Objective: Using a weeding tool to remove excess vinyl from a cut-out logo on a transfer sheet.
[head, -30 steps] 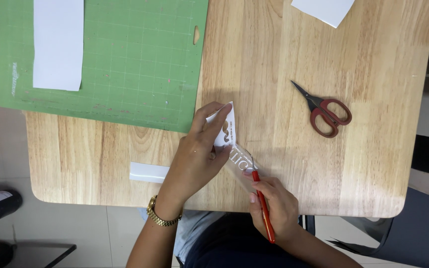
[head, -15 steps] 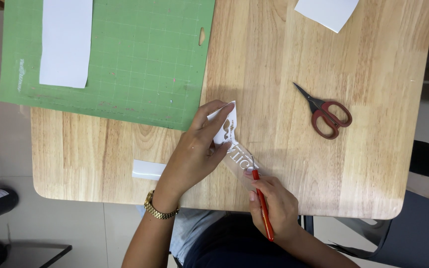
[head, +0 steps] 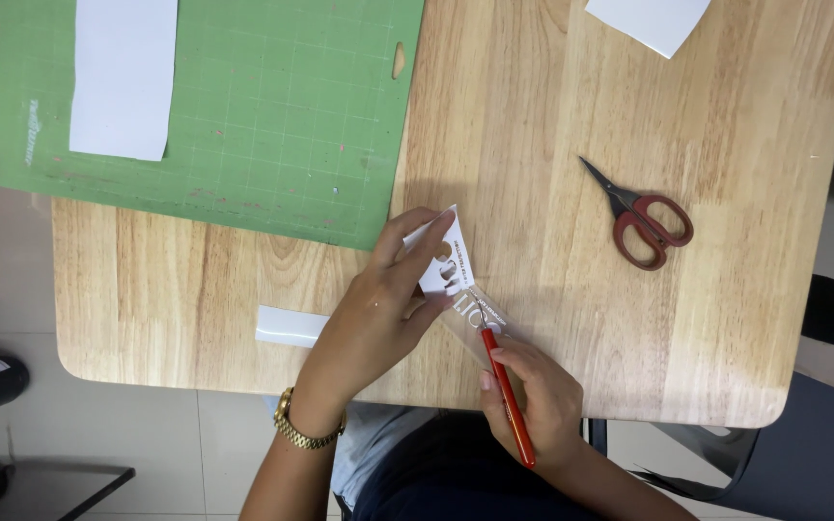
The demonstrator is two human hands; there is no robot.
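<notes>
Your left hand pinches a small white cut-out sheet flat on the wooden desk, below the green cutting mat. Your right hand grips a red-handled tool, tip on the clear film. Red scissors lie well apart.

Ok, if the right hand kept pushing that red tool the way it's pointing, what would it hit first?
The right hand aims the red tool up and slightly left. Its tip already sits on the clear strip with letters; straight on it would likely meet the white paper piece held by the left hand.
</notes>
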